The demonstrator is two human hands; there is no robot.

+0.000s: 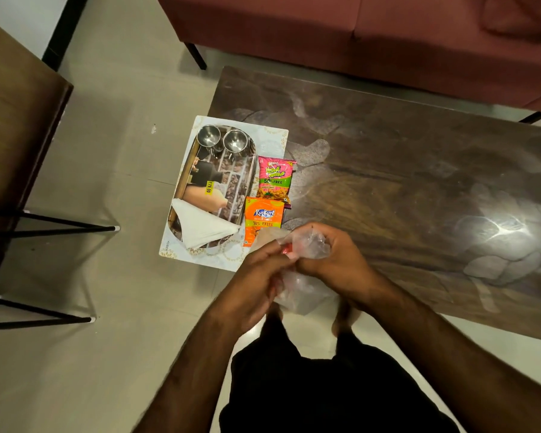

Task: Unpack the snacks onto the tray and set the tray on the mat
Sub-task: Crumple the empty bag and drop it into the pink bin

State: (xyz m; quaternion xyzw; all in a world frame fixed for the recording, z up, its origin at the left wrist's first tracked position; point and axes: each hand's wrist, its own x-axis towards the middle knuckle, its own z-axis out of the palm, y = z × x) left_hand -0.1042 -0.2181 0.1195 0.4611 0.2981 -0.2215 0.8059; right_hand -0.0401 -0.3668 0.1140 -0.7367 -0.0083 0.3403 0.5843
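Dark wooden surface (388, 170): tray (211, 185) on mat (275, 142) at its left edge, two snack packets (274, 179) alongside. Both hands, left hand (256, 292) and right hand (334, 257), grip a clear plastic bag (303, 285) over the near edge; its contents are indistinct. The right side lies bare.

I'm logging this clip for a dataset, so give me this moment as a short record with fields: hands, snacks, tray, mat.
hands: left hand and right hand both grip a clear plastic bag with something red inside
snacks: pink-green packet and orange packet lie on the table, beside the tray
tray: steel tray holds two steel cups and a white napkin
mat: pale mat under the tray, at the table's corner
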